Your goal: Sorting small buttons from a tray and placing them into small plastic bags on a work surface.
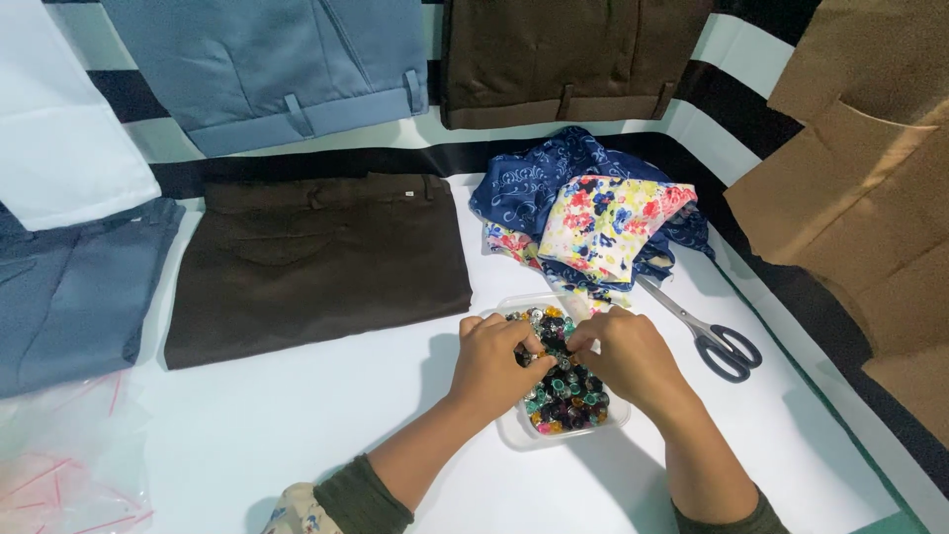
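Buttons (565, 391) fill the clear plastic tray (514, 431) right in front of me on the white counter (297, 425), a heap of dark, green, gold and silvery pieces. Both of my hands are down in that heap. My left hand (491, 364) curls over the near left part of the tray, fingers bent and closed together around the buttons beneath them, though I cannot tell which piece, if any, is actually pinched. My right hand (629, 358) sits over the right side of the tray, fingers likewise drawn together, its fingertips meeting those of the left hand above the middle of the pile (what lies between them is too small to make out). Just beyond the tray lies a bundle of fabric (593, 213), dark blue patterned cloth with a pale flowered piece folded on top. A pair of scissors (707, 331) with dark handles rests just right of the tray, blades pointing back toward the fabric. To the left, dark brown trousers (316, 262) lie flat on the counter, near my left hand but not touching it. Farther left are grey-blue trousers (69, 297), and a clear plastic bag (64, 460) with red markings sits at the near left corner.
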